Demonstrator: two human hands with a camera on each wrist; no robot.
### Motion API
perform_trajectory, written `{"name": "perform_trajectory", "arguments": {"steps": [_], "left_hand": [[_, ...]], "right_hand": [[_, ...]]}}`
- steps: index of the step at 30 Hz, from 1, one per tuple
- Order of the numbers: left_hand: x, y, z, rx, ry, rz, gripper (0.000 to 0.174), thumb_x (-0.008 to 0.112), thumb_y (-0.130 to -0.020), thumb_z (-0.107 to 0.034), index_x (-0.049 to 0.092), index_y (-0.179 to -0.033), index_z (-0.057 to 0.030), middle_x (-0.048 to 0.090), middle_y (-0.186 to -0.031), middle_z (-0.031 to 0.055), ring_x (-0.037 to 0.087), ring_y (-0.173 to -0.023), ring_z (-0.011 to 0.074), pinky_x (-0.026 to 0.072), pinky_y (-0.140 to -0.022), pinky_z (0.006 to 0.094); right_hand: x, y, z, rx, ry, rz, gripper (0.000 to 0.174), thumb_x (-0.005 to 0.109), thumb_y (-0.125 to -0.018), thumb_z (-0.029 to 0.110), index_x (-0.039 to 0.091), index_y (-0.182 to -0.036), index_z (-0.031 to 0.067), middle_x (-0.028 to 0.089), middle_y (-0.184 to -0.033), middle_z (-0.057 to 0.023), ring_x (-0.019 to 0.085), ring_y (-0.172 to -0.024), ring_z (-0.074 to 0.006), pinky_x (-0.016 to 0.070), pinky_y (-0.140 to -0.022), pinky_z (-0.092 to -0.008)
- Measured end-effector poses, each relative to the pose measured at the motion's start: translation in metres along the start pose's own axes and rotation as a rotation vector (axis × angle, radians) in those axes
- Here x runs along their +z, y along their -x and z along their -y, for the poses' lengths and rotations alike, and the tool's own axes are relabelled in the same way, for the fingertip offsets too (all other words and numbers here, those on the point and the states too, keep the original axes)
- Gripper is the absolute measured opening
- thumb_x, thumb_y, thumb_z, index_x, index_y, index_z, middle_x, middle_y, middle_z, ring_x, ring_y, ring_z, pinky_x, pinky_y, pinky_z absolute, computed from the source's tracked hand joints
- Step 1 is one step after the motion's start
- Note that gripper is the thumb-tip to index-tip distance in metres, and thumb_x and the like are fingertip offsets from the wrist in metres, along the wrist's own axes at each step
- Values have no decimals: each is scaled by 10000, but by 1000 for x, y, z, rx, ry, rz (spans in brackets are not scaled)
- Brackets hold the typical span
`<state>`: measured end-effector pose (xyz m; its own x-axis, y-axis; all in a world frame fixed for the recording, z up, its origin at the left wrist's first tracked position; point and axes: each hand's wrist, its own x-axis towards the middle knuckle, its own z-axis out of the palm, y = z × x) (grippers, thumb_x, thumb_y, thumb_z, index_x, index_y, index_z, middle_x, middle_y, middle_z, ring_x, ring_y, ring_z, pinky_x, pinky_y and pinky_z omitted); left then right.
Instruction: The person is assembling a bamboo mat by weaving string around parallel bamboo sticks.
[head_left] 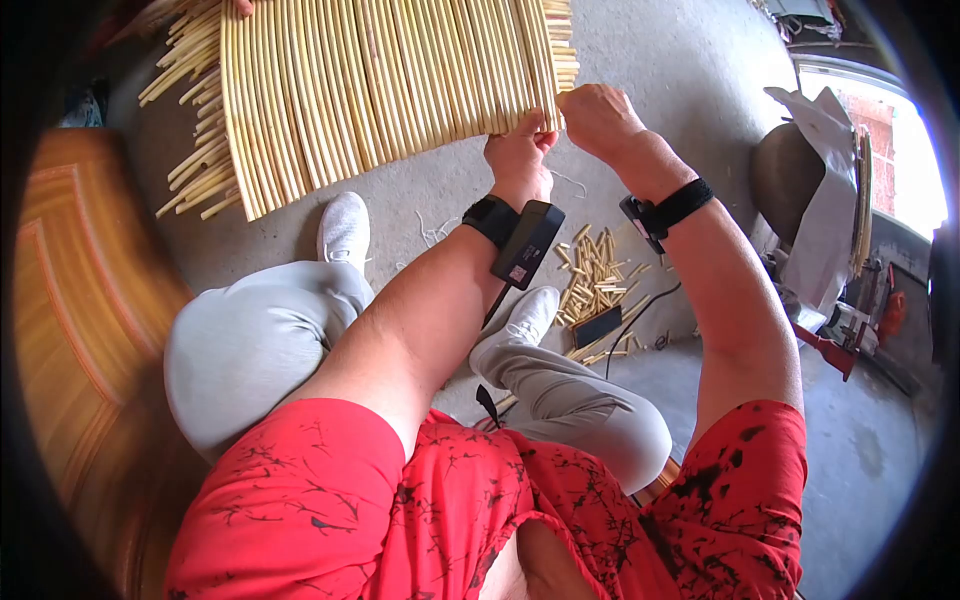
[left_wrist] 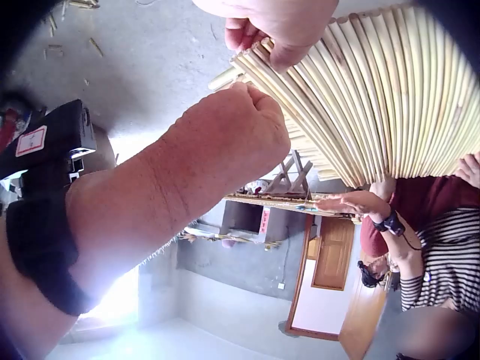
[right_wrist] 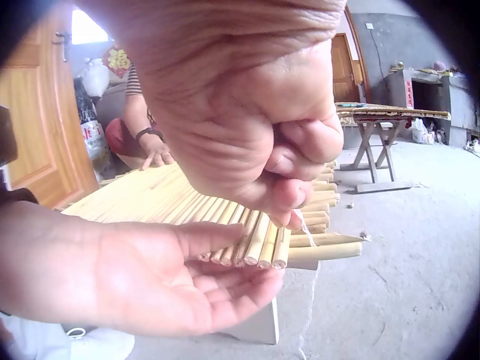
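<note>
A mat of pale bamboo sticks (head_left: 380, 80) tied side by side lies on the concrete floor in front of my knees. Both hands work at its near right corner. My left hand (head_left: 520, 150) lies palm up under the stick ends (right_wrist: 255, 244), its fingers (right_wrist: 225, 289) nearly straight and supporting them. My right hand (head_left: 597, 115) is a fist just above that corner and pinches a thin white string (right_wrist: 306, 225) that hangs past the stick ends. In the left wrist view the back of my left hand (left_wrist: 232, 142) sits against the mat's edge (left_wrist: 390, 97).
Another person sits across the mat with a hand (right_wrist: 154, 154) on its far edge. Short cut stick pieces (head_left: 595, 275) and a dark flat device (head_left: 597, 325) lie by my right foot. Loose sticks (head_left: 195, 170) stick out at the mat's left. Tools and clutter (head_left: 850, 330) stand at the right.
</note>
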<state>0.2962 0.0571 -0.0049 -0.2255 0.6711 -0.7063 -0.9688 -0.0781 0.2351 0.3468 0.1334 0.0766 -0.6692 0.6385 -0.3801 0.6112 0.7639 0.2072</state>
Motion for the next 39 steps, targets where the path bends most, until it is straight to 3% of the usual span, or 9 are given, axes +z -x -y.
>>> {"name": "perform_trajectory", "arguments": {"steps": [16,18,26,34,39], "left_hand": [[-3,-5,1,27,-36,27,205,651,-771,-56,542,-937,-5,604,-836,79,591,-730,178,497,-713,320],[-5,-4,1,20,-33,1,206,653,-768,-56,543,-936,-7,605,-829,74,593,-723,174,499,-712,315],[-1,-6,0,17,-39,-55,257,680,-719,-24,541,-936,-18,598,-806,57,583,-687,158,499,-676,303],[-1,-6,-1,-8,-5,-42,237,658,-740,-15,535,-942,-9,598,-817,70,582,-683,169,500,-667,309],[-3,-5,-1,3,-17,-28,232,651,-750,-22,533,-949,-8,600,-826,76,582,-692,174,499,-680,312]], "right_hand": [[-9,1,-3,47,-11,62,170,513,-741,106,664,-794,47,649,-828,-146,633,-782,-302,508,-661,-384],[-14,-1,-6,131,-33,180,180,506,-751,101,663,-823,51,648,-848,-147,633,-801,-300,507,-671,-383],[-14,-3,10,186,-72,142,188,500,-763,105,659,-823,25,647,-832,-156,635,-795,-306,510,-677,-382],[-12,-5,13,156,26,158,181,508,-760,107,663,-818,33,648,-820,-156,638,-789,-298,515,-667,-377],[-6,-4,9,146,-35,67,188,501,-762,113,661,-799,20,646,-802,-161,637,-768,-313,514,-662,-387]]}}
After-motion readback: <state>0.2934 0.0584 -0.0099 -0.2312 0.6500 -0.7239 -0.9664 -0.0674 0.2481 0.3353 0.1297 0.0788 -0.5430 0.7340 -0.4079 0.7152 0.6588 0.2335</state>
